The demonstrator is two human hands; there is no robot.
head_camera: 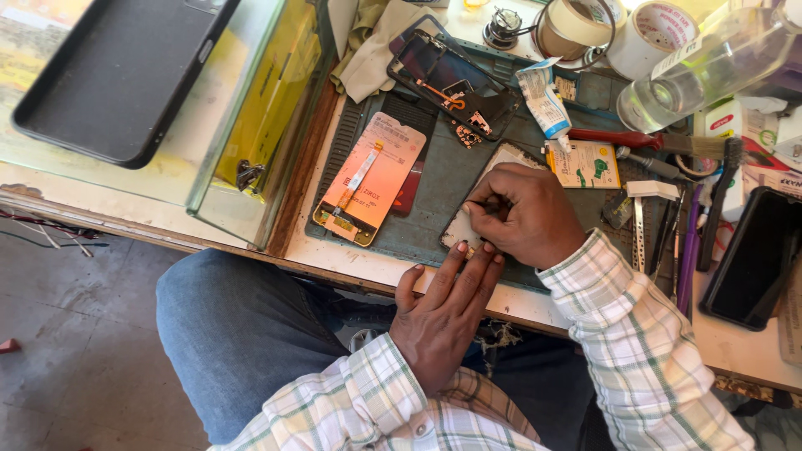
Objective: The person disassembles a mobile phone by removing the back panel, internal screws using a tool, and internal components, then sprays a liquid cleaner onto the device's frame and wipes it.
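Head view of a phone repair: the right hand [525,215] is curling its fingers and pressing on a phone panel [468,219] lying on the grey work mat [434,184] at the near edge of the surface [334,255], while the left hand [441,313] is lying flat with its fingers held together, fingertips touching the panel's near end. An orange-backed display module [369,179] is resting just left of the panel, an opened phone frame [451,79] is sitting beyond it, and tape rolls [618,29], a glue tube [541,98] and hand tools [668,225] are crowding the right side.
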